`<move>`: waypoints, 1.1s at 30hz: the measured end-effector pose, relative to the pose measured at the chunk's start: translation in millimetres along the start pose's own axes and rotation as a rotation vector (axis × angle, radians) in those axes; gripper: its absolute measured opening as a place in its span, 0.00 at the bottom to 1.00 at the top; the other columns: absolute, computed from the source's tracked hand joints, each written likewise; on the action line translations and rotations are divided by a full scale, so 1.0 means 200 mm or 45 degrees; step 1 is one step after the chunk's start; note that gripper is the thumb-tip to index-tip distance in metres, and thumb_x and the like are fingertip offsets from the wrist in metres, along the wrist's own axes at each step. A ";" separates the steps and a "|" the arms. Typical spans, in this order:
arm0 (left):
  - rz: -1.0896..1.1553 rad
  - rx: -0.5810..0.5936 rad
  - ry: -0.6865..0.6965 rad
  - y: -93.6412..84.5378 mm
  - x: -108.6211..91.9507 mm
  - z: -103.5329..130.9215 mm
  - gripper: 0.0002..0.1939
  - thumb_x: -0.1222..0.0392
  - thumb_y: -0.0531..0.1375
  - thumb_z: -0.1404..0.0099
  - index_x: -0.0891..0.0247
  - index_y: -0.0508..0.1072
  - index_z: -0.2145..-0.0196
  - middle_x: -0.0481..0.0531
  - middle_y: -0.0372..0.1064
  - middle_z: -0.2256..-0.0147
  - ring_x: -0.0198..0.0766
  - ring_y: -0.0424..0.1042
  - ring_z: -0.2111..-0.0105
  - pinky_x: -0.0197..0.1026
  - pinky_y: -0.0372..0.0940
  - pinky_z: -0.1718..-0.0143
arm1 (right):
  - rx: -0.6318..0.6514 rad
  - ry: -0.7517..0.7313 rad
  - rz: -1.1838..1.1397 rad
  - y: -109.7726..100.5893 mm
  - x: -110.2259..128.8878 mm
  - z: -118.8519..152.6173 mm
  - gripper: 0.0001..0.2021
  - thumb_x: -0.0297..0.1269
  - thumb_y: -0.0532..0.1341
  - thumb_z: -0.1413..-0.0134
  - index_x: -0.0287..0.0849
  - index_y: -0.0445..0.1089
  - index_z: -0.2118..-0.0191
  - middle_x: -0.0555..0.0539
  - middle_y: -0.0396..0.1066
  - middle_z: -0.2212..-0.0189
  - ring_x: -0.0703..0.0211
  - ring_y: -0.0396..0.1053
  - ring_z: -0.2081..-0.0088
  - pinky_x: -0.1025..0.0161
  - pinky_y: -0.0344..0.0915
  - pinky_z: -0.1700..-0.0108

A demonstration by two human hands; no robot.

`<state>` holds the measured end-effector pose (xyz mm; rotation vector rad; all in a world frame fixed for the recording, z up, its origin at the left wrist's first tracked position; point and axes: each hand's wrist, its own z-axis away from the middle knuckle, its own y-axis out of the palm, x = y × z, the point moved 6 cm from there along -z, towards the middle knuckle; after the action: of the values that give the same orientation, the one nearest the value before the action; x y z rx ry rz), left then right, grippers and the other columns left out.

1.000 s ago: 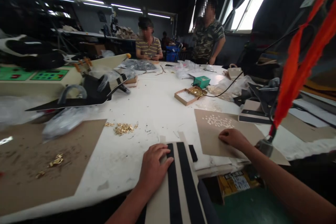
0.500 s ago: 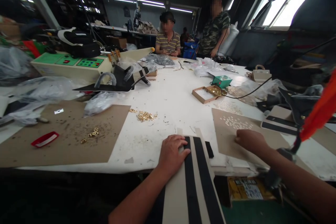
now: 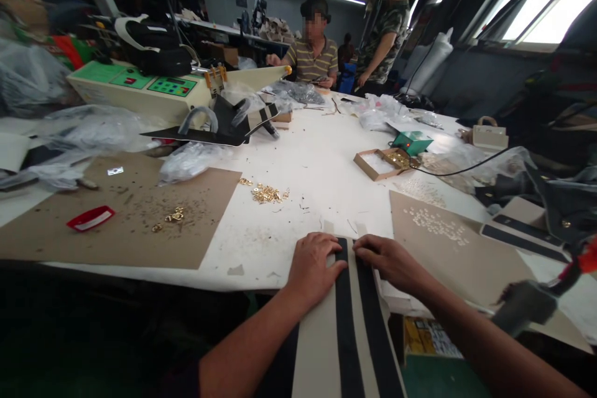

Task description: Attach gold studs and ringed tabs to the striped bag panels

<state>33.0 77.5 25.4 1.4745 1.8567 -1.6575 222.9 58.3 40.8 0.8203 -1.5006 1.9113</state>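
A beige panel with two black stripes (image 3: 321,351) lies over the table's front edge. Resting on its upper left part is my left hand (image 3: 314,264), fingers spread, thumb reaching the left stripe. My right hand (image 3: 382,255) is at the panel's top end by the right stripe, fingertips pinched together; whatever may be between them is too small to make out. Small pale rings (image 3: 436,225) are scattered on the brown board (image 3: 489,267) to the right. Gold metal pieces (image 3: 267,193) form a pile left of the panel.
On the left stand a cream machine (image 3: 135,90), a red tray (image 3: 91,218) and another brown board (image 3: 172,255). An open carton (image 3: 373,165) and a green box (image 3: 413,142) are at the back right. Two people are across the white table (image 3: 312,149).
My right hand has moved left from the pale rings to the panel's top end. My left hand stays on the panel. The view has shifted slightly.
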 end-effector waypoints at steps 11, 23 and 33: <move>0.023 0.004 -0.008 0.01 0.01 0.00 0.13 0.60 0.71 0.38 0.57 0.76 0.56 0.50 0.77 0.50 0.48 0.70 0.45 0.53 0.62 0.44 | 0.011 -0.118 0.112 0.15 0.10 -0.08 0.11 0.41 0.58 0.40 0.46 0.77 0.64 0.48 0.77 0.62 0.51 0.73 0.58 0.58 0.64 0.52; 0.054 -0.012 -0.044 0.01 0.03 0.03 0.15 0.56 0.74 0.42 0.56 0.78 0.58 0.50 0.78 0.52 0.49 0.70 0.48 0.55 0.62 0.45 | 0.118 0.038 0.183 0.19 0.03 -0.16 0.08 0.40 0.59 0.50 0.45 0.74 0.73 0.50 0.74 0.75 0.53 0.69 0.69 0.60 0.57 0.67; 0.024 -0.014 -0.052 0.00 0.00 0.05 0.14 0.54 0.71 0.40 0.54 0.79 0.57 0.46 0.79 0.53 0.47 0.72 0.49 0.53 0.64 0.46 | 0.070 -0.039 0.151 0.21 -0.05 -0.18 0.07 0.42 0.60 0.48 0.45 0.71 0.69 0.50 0.74 0.74 0.52 0.71 0.68 0.58 0.62 0.65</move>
<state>28.8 69.7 21.4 1.4386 1.8215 -1.6540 193.4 83.2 -0.8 0.8043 -1.5526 2.0432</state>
